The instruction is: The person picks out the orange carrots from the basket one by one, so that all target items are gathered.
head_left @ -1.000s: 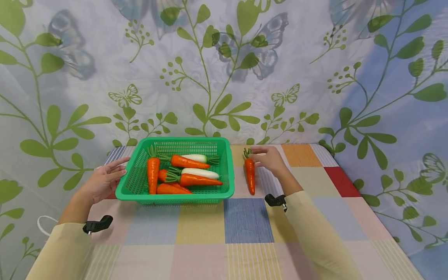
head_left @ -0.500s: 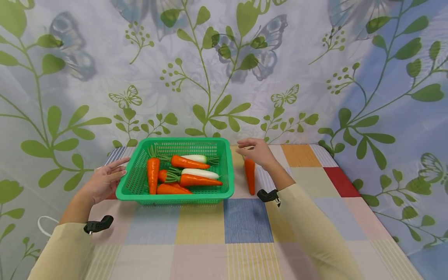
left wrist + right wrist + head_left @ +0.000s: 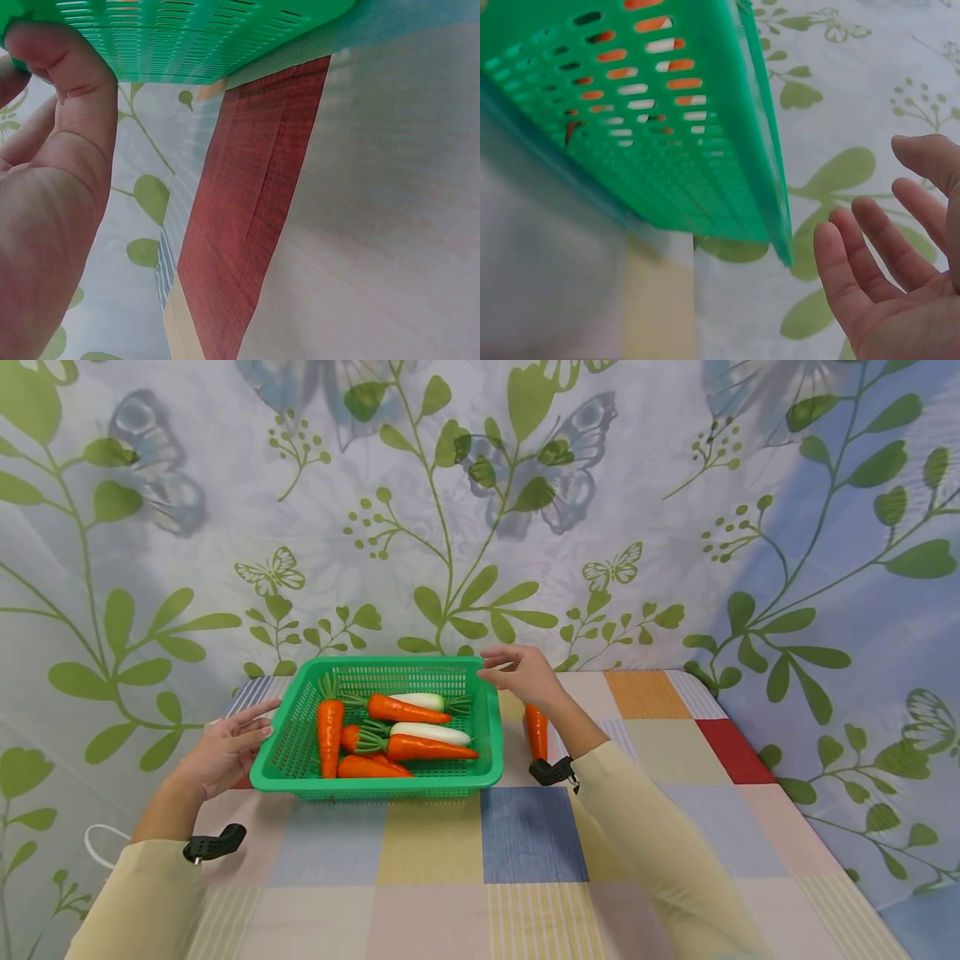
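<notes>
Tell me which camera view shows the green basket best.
The head view: it shows the basket almost whole, inside included. The left wrist view catches only part of its slotted outside; the right wrist view shows one side up close, cut off by the frame.

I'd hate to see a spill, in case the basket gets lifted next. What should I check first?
1. Green basket upright on the patterned cloth: ok.
2. Carrots and white radishes inside the basket: ok, none visibly hangs over the rim.
3. Left hand at the basket: ok, it is at the left rim.
4. Right hand touching the basket: not ok; the right wrist view shows a gap to the rim.
5. All carrots in the basket: not ok, one loose carrot lies outside, to its right.
6. Loose carrot clear of the right arm: cannot tell, the arm hides part of it.
</notes>
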A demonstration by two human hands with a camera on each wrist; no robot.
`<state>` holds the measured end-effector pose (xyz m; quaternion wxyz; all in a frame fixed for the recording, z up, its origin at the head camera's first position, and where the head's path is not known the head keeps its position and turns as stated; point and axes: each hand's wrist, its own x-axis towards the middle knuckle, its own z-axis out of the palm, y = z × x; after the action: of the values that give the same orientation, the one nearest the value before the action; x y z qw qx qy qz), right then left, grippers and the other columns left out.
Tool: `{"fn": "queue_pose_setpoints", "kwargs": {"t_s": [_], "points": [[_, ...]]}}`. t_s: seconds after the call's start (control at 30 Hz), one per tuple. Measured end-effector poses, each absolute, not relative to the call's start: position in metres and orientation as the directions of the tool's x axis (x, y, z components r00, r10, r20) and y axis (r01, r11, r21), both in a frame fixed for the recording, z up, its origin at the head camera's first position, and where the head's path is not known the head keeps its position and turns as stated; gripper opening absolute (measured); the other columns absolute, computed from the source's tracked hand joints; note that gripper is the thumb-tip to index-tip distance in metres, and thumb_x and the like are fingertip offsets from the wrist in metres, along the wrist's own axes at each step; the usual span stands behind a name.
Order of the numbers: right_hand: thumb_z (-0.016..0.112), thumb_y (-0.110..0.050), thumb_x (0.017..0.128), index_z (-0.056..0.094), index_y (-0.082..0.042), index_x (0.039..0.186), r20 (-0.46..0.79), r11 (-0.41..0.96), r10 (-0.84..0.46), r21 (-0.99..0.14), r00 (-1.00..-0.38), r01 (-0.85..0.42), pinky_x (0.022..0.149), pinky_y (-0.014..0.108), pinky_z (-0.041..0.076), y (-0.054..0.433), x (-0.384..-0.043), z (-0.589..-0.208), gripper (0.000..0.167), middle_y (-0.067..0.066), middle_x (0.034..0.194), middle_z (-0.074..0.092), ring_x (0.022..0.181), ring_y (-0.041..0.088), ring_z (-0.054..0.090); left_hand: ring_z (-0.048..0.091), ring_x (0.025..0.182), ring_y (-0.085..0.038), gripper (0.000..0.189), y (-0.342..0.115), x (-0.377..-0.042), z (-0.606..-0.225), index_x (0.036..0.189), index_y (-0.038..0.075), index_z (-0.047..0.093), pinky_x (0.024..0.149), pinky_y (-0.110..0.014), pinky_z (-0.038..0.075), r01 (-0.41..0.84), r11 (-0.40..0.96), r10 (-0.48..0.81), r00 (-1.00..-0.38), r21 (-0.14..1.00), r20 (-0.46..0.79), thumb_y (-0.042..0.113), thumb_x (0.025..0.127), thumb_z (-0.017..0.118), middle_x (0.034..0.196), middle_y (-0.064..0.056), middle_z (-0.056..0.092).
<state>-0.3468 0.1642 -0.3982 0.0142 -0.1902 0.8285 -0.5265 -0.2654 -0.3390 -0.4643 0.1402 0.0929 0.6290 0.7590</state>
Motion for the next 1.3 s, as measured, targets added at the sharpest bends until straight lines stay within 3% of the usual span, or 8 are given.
{"fn": "queue_pose_setpoints", "kwargs": {"t_s": [0.17, 0.6, 0.93, 1.3], "points": [[0.075, -0.029, 0.095, 0.069, -0.018, 0.132, 0.201, 0.39, -0.349, -0.857, -0.915, -0.337, 0.087, 0.041, 0.062, 0.155, -0.345, -0.392, 0.039, 0.009, 0.124, 0.072, 0.106, 0.028, 0.072, 0.073, 0.099, -0.013, 0.054, -0.336, -0.265, -0.464, 0.158, 0.013, 0.035, 0.085, -0.03, 0.063, -0.093, -0.187, 0.341, -0.94, 0.978, -0.024, 0.003, 0.107, 0.049, 0.114, 0.001, 0.071], [0.075, -0.032, 0.094, 0.072, -0.021, 0.128, 0.28, 0.394, -0.428, -0.798, -0.86, -0.456, 0.084, 0.038, 0.06, 0.118, -0.352, -0.382, 0.035, 0.005, 0.122, 0.074, 0.104, 0.021, 0.069, 0.074, 0.098, -0.014, 0.05, -0.337, -0.265, -0.467, 0.155, 0.016, 0.039, 0.085, -0.03, 0.063, -0.095, -0.22, 0.353, -0.935, 0.971, -0.012, 0.002, 0.107, 0.047, 0.113, 0.0, 0.071], [0.074, -0.027, 0.096, 0.072, -0.017, 0.127, 0.243, 0.402, -0.502, -0.784, -0.83, -0.473, 0.087, 0.042, 0.061, 0.086, -0.356, -0.382, 0.033, 0.007, 0.119, 0.073, 0.102, 0.025, 0.071, 0.074, 0.099, -0.014, 0.052, -0.336, -0.263, -0.468, 0.157, 0.013, 0.035, 0.085, -0.03, 0.063, -0.09, -0.221, 0.359, -0.933, 0.971, -0.005, 0.001, 0.107, 0.046, 0.113, 0.0, 0.071], [0.074, -0.028, 0.096, 0.07, -0.016, 0.13, 0.166, 0.474, -0.603, -0.712, -0.78, -0.518, 0.091, 0.031, 0.058, 0.053, -0.356, -0.387, 0.037, 0.009, 0.127, 0.071, 0.106, 0.022, 0.07, 0.074, 0.098, -0.014, 0.051, -0.336, -0.26, -0.467, 0.155, 0.015, 0.037, 0.085, -0.031, 0.063, -0.085, -0.23, 0.364, -0.931, 0.97, 0.004, 0.0, 0.107, 0.046, 0.113, -0.001, 0.071]]}}
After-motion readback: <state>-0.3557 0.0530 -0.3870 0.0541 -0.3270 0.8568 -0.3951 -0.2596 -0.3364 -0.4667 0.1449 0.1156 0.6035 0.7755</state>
